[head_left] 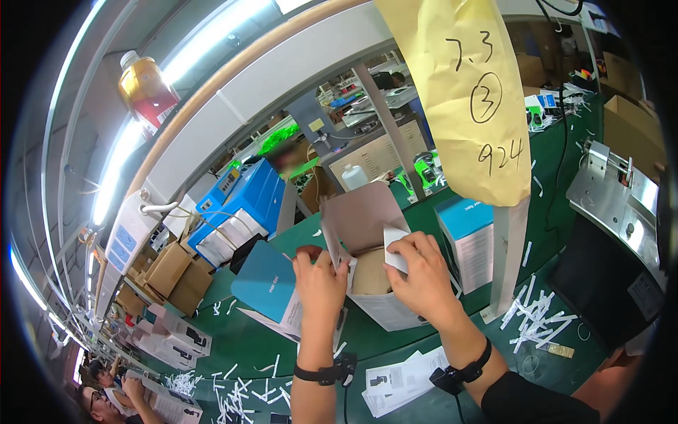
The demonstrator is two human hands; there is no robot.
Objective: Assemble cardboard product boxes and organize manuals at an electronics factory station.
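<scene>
From the head view, your open box (374, 283) stands on the green surface (395, 339) right in front of you, its mouth facing up and its tall back flap (357, 215) raised behind the opening. Your left hand (319, 279) sits at the box's left edge, fingers curled over the rim and gripping it. Your right hand (422, 274) is at the box's right edge, pinching a white card (394, 247) that stands over the opening. Both hands touch the box, so neither is nearer; the card lies just right of the mouth, its long edge about upright. Left of the box, a blue lid (272, 283) leans, just beside your left hand. Right of the box stands a blue-topped carton (467, 244). Nearer to you than the box lie leaflets (402, 381) and scattered white paper strips (530, 314).
</scene>
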